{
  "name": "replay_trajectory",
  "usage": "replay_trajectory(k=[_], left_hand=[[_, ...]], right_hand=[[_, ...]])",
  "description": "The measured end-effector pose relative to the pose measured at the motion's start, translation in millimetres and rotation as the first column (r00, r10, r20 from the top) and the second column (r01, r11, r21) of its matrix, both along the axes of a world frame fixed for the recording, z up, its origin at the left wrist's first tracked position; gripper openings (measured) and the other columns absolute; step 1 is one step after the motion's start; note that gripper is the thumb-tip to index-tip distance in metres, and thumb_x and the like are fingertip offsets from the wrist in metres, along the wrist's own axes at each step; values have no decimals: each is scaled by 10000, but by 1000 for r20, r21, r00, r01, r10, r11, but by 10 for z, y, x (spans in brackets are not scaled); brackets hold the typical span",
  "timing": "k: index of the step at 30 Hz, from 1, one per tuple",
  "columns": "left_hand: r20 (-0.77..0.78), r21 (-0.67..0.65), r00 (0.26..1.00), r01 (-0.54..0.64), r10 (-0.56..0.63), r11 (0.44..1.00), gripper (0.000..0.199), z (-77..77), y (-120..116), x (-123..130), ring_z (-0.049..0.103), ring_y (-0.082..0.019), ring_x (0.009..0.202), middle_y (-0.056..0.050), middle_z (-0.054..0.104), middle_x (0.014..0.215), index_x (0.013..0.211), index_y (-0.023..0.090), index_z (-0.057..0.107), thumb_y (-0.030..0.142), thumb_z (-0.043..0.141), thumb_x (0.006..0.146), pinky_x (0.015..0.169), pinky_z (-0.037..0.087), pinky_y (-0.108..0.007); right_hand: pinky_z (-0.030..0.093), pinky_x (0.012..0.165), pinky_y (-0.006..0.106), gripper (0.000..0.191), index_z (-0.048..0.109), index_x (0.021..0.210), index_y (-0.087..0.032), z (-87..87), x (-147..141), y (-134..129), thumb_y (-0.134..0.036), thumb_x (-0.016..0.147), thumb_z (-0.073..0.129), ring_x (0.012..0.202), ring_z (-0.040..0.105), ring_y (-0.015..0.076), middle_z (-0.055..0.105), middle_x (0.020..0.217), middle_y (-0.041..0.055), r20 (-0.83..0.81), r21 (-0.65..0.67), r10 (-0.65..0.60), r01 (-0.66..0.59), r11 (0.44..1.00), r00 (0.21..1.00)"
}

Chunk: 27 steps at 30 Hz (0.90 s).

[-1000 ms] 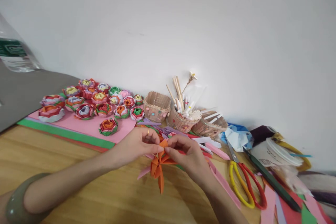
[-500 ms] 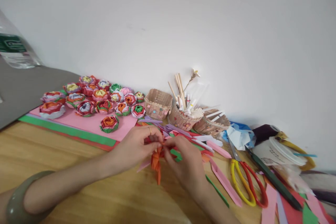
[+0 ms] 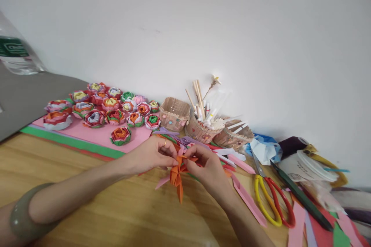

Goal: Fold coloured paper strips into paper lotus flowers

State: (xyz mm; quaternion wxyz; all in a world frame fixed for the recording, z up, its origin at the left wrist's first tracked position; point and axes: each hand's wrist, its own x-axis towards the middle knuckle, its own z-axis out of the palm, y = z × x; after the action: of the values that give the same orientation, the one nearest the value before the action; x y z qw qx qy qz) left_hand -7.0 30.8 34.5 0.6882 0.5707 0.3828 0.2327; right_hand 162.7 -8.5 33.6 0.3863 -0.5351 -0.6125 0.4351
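An orange folded-paper piece (image 3: 175, 175) with pointed petals hangs between my hands above the wooden table. My left hand (image 3: 158, 154) pinches its upper left part between thumb and forefinger. From the other side, my right hand (image 3: 204, 162) grips the top right of the same piece with thumb and index finger. Pink paper points stick out behind the orange ones. Just beyond my hands lies a heap of folded paper strips (image 3: 197, 142) in purple, red, green and pink, partly covered by my fingers.
Several finished paper flowers (image 3: 121, 136) sit on stacked coloured sheets (image 3: 139, 141) at left. Decorated baskets (image 3: 174, 114) with sticks and pens line the wall. Scissors (image 3: 274, 200), a dark green long tool (image 3: 303, 197) and a white tub (image 3: 307, 166) lie at right. A bottle (image 3: 17, 54) stands far left.
My hands have drawn slightly apart at the fingertips. More of the orange paper piece shows, with its petals spread wider and its lower tip shifted a little right.
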Motion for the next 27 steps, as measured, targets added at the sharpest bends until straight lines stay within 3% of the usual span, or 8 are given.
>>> replay_trajectory(k=[5, 8, 11, 14, 17, 19, 24, 27], left_hand=[[-7, 3, 1000, 23, -22, 1000, 81, 50, -11, -16, 549, -87, 562, 41, 595, 585, 620, 129, 593, 191, 645, 616, 619, 464, -235], [-46, 81, 999, 10, -6, 997, 58, 69, -23, -19, 546, -89, 553, 42, 596, 569, 599, 138, 582, 167, 625, 625, 593, 452, -222], [-97, 194, 995, -13, 32, 981, 48, 66, -45, -17, 564, -103, 572, 34, 620, 584, 600, 148, 578, 150, 596, 645, 580, 444, -216], [-120, 251, 991, -31, 62, 967, 61, 36, -69, -17, 582, -115, 593, 24, 636, 609, 623, 153, 577, 176, 570, 680, 575, 441, -215], [-114, 258, 992, -25, 56, 966, 55, -1, -83, -22, 579, -114, 592, 23, 635, 622, 639, 155, 567, 169, 552, 690, 567, 434, -213], [-100, 264, 994, -23, 51, 964, 43, -13, -86, -24, 575, -113, 599, 23, 630, 634, 656, 154, 564, 153, 541, 692, 571, 432, -215], [-11, 265, 999, -46, 50, 963, 60, -2, -96, -18, 583, -118, 631, 32, 622, 653, 717, 166, 553, 124, 548, 675, 590, 438, -222], [-4, 284, 999, -50, 54, 957, 49, 12, -104, -19, 554, -108, 606, 36, 589, 636, 669, 165, 544, 119, 532, 679, 570, 426, -215]], right_hand=[[406, 572, 219, 64, 569, 675, -157, 5, 50, 34, -209, 669, 606, 590, 524, 94, 582, 671, -20, -121, -146, 88, -106, 984, 989], [419, 581, 228, 71, 561, 683, -160, 12, 41, 31, -204, 656, 609, 597, 532, 100, 586, 679, -18, -136, -153, 93, -114, 982, 986], [450, 610, 249, 47, 543, 681, -167, 11, -20, -10, -173, 658, 584, 631, 549, 123, 587, 687, -3, -43, -29, 34, -35, 999, 999], [462, 613, 263, 39, 541, 713, -177, -5, -91, -78, -142, 698, 533, 638, 560, 139, 596, 689, 12, 146, 212, -70, 38, 977, 987], [440, 589, 265, 113, 537, 739, -190, -35, -124, -138, -89, 715, 493, 644, 554, 150, 604, 693, 20, 343, 500, -167, -30, 866, 924], [426, 580, 264, 137, 533, 739, -195, -51, -124, -160, -67, 721, 485, 648, 545, 154, 601, 683, 22, 422, 609, -203, -110, 786, 883], [422, 569, 260, 171, 540, 760, -198, -41, -96, -154, -44, 742, 470, 625, 530, 146, 588, 657, 19, 420, 682, -194, -167, 712, 887], [441, 611, 273, 169, 540, 761, -207, -41, -57, -125, -51, 763, 474, 665, 551, 147, 594, 693, 16, 332, 654, -77, -170, 737, 940]])
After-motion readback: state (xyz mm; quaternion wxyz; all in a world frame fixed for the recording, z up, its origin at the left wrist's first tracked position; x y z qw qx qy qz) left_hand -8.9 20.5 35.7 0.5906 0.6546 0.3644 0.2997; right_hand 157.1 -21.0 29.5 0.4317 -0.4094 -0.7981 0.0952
